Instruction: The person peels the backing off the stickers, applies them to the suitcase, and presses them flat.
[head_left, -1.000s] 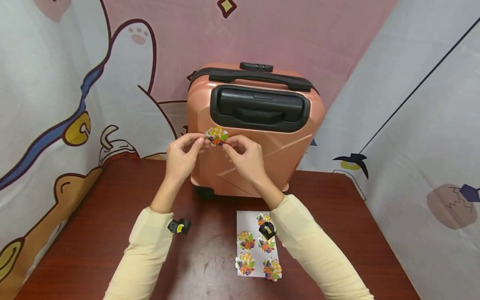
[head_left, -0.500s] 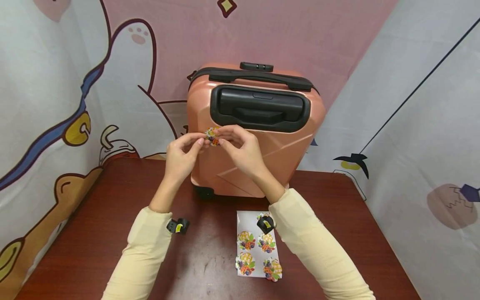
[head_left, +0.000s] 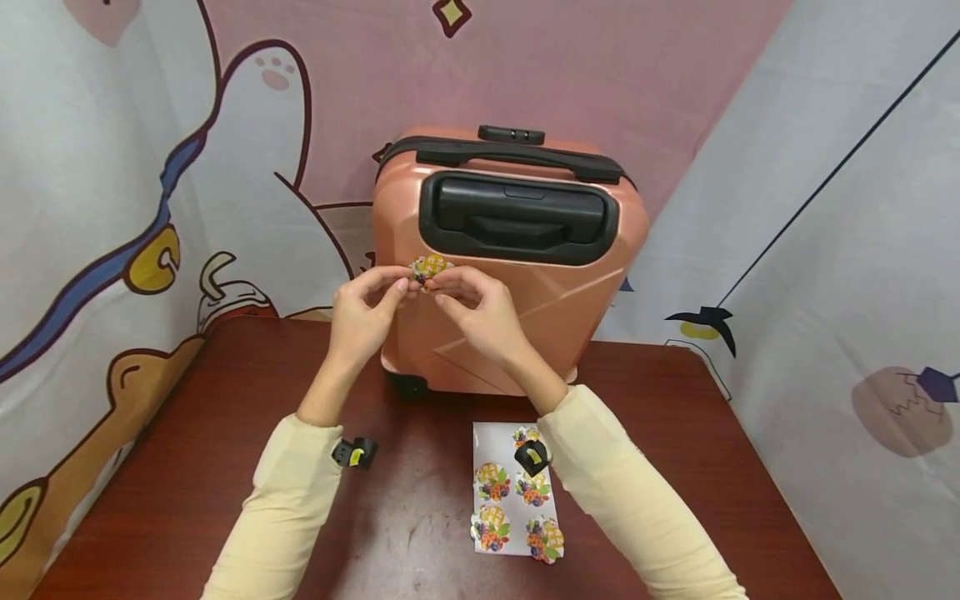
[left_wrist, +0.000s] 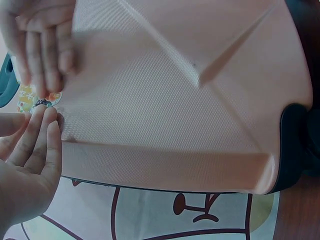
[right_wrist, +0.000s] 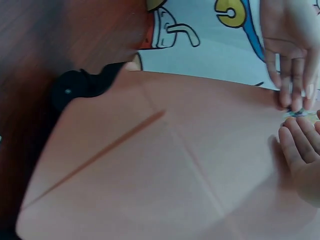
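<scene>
a: where do we find the sticker [head_left: 432,265]?

b: we see it in front of the left part of the pinkish-orange suitcase [head_left: 540,321], just below the black handle recess [head_left: 519,218]. we cannot tell whether it touches the shell.

a: and the left hand [head_left: 362,318]?

b: its grip is closed on the sticker; we make out thumb and fingers pinching the left edge.

a: what about the right hand [head_left: 483,317]?

b: we see its fingertips at the lower right part of the sticker, covering some of the fruit print, with the thumb just beneath. whether that grip pinches or only touches, we cannot tell.

a: what else do we have on the table [head_left: 187,500]?

b: the suitcase stands upright at the far side, a black wheel [head_left: 407,384] at its lower left corner. nearer to us, right of the middle, lies a white sheet [head_left: 486,442] with five similar stickers; the two nearest poke past its edges, and a black wrist device [head_left: 532,457] on the right sleeve [head_left: 630,492] partly hides the far right ones.

a: and behind?

b: we have a pink and white cartoon backdrop [head_left: 585,67].
</scene>
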